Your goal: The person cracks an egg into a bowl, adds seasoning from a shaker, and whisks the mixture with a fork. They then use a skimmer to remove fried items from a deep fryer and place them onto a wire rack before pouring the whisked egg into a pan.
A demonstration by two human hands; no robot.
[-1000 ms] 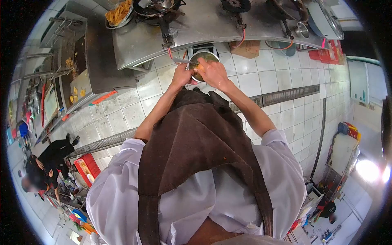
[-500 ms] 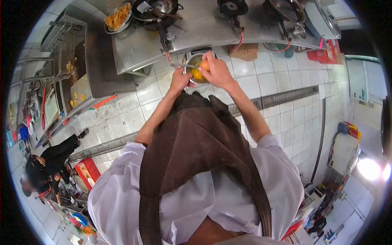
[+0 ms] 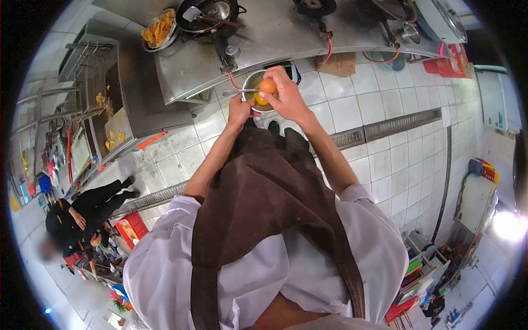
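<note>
My left hand (image 3: 240, 112) grips the near left side of a round metal bowl (image 3: 247, 81), holding it out in front of my apron. Egg yolk (image 3: 260, 99) shows bright yellow inside it. A metal utensil (image 3: 234, 92) lies across the bowl, its handle sticking out past the left rim and its working end hidden in the bowl. Above the bowl, my right hand (image 3: 290, 98) is closed around a brown egg (image 3: 268, 86), with the thumb low over the yolk.
A steel counter (image 3: 275, 41) runs along the far side, bearing a wok (image 3: 206, 15) with a spatula, a bowl of fried food (image 3: 158, 30) and gas burners (image 3: 314, 6). A floor drain (image 3: 401, 125) crosses the tiles. Another person (image 3: 82, 214) stands at left.
The egg has shifted slightly left and down over the bowl with my right hand. The camera view has moved a little, and the bowl stays in my left hand.
</note>
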